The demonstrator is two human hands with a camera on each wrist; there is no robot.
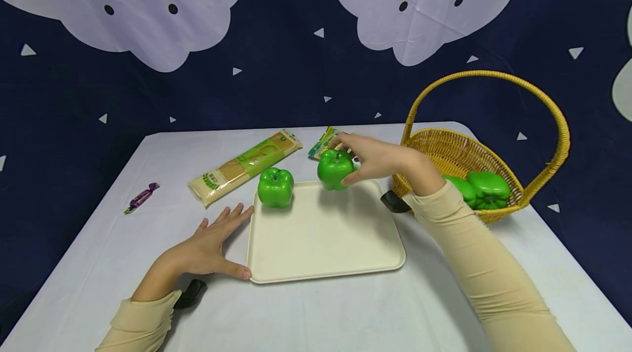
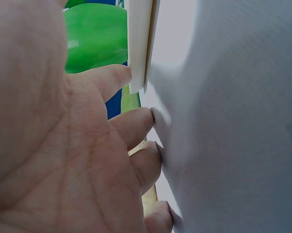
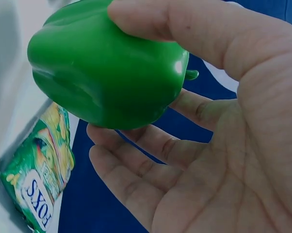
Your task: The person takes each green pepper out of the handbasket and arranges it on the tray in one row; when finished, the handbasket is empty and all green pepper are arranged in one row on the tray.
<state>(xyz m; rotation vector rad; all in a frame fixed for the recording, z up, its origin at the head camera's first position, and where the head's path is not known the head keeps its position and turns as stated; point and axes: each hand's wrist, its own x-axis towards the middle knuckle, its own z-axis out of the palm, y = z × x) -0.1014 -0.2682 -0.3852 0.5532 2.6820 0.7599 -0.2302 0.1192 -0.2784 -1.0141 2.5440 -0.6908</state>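
In the head view my right hand [image 1: 377,157] grips a green bell pepper [image 1: 334,170] over the far edge of the cream tray [image 1: 326,242]. The right wrist view shows the thumb on one side of this pepper [image 3: 107,68] and the fingers on the other. Another green bell pepper [image 1: 275,188] stands upright in the tray's far left corner. At the tray's left edge, my left hand [image 1: 209,245] lies with spread fingers. Its index finger and thumb touch the rim, and in the left wrist view several fingertips [image 2: 148,116] meet the white tablecloth.
A wicker basket [image 1: 444,146] with a tall handle stands at the right, holding green peppers [image 1: 489,190]. Behind the tray lie a long noodle packet [image 1: 247,165] and a colourful FOX'S packet [image 3: 39,170]. A purple wrapped candy [image 1: 141,198] lies far left.
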